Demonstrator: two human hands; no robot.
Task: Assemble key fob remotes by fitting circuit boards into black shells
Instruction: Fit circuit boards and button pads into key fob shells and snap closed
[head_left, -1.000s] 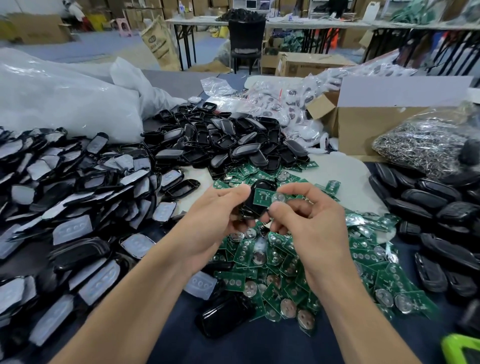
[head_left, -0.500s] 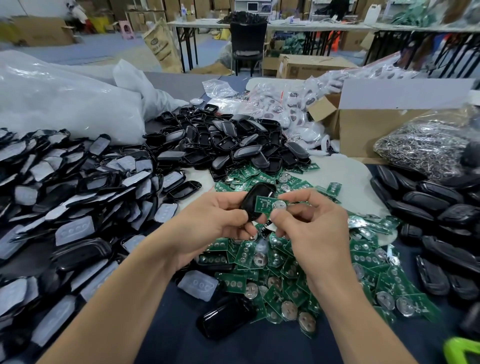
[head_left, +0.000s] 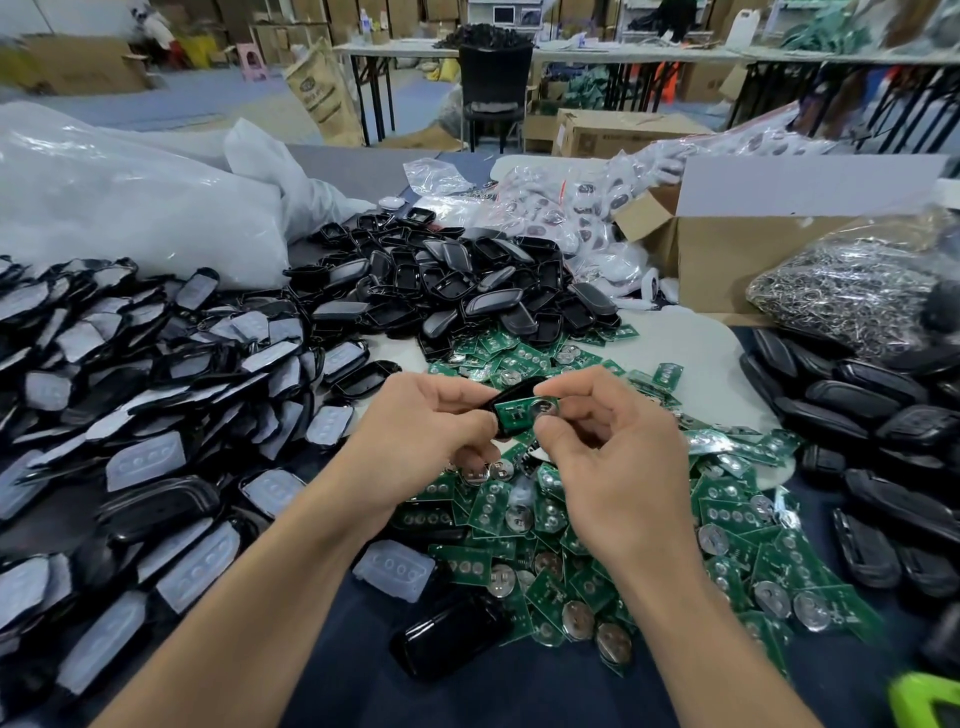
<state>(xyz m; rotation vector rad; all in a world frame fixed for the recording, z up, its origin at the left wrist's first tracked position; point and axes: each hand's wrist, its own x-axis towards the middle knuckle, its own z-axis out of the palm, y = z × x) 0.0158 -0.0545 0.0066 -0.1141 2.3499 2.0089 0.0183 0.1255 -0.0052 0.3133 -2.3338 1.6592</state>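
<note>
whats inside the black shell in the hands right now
A green circuit board with a round metal disc lies in the black shell. The left hand and right hand cover both ends, so whether it is fully seated cannot be seen.

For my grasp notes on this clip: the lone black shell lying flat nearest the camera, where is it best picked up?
Probably pinch the black shell across its two long edges, from above and toward its left end: it lies flat, and circuit boards crowd its right end.
</note>
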